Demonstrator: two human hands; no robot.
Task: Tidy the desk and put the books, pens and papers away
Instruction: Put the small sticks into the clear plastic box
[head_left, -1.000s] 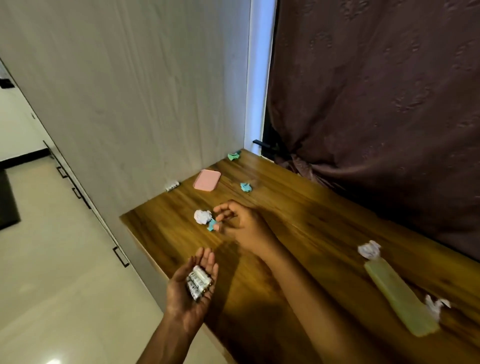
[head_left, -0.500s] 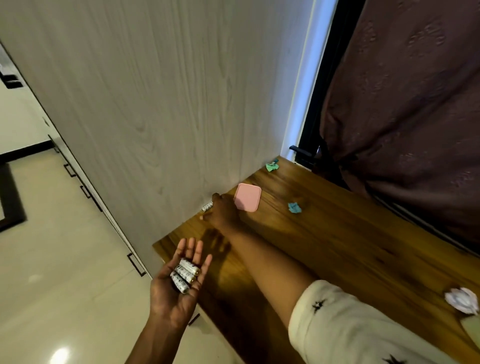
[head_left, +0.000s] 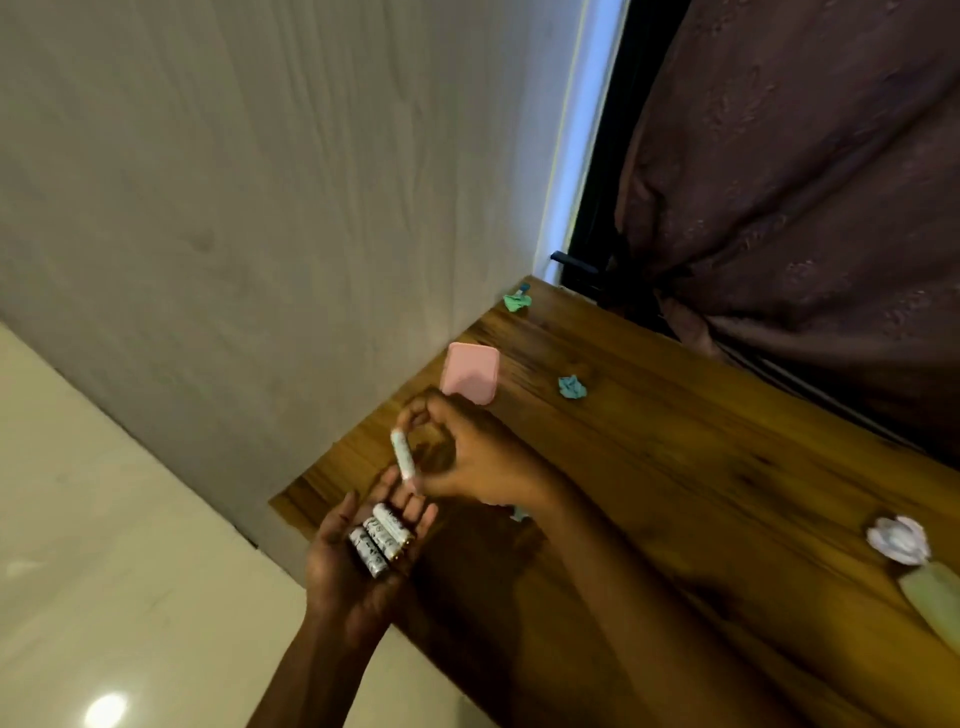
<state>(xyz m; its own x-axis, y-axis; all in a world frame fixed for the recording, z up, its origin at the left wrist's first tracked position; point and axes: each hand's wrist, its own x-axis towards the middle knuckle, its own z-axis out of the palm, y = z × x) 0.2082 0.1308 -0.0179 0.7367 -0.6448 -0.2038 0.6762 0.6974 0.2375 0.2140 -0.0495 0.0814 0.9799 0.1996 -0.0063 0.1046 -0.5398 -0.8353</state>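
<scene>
My left hand (head_left: 358, 561) lies palm up at the wooden desk's (head_left: 701, 493) left edge with three batteries (head_left: 382, 538) resting on its flat palm. Just above it, my right hand (head_left: 467, 457) pinches a fourth white battery (head_left: 403, 457) between thumb and fingers, its lower end near my left fingertips. A crumpled white paper (head_left: 898, 538) lies at the right. One teal paper scrap (head_left: 571, 387) sits mid-desk and a green scrap (head_left: 517, 301) lies in the far corner.
A pink rectangular case (head_left: 470, 371) lies by the pale wall panel (head_left: 260, 182) just beyond my right hand. A pale green flat object (head_left: 935, 603) lies at the right edge. A dark curtain (head_left: 805, 156) hangs behind the desk. Tiled floor (head_left: 104, 571) lies left.
My right hand reached to the wall beside the pink case, picked up the white battery there and brought it back over my left palm. The camera has moved closer.
</scene>
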